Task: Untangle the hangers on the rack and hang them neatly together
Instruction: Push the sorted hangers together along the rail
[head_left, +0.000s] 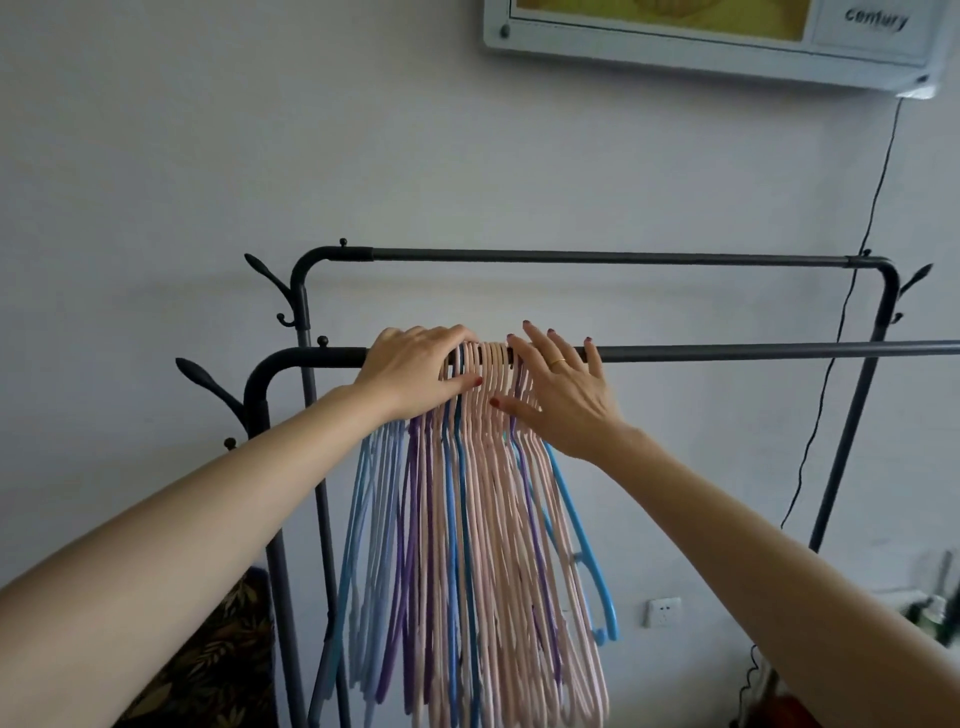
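Note:
Several thin hangers (467, 519) in pink, purple and blue hang bunched together from the near rail (727, 352) of a dark metal rack. My left hand (415, 371) lies over the rail and the hooks on the left side of the bunch, thumb pressed under against the hanger necks. My right hand (561, 395) rests flat with spread fingers against the right side of the bunch, fingertips reaching the rail. The hooks under both hands are hidden. One blue hanger (587, 551) sticks out at the bunch's right edge.
A second, higher rail (597, 255) runs behind. Coat hooks (208, 382) branch off the rack's left post. A black cable (831, 364) hangs down the wall from a framed panel (727, 41). A wall socket (664, 612) sits low right, and a patterned cloth (218, 670) low left.

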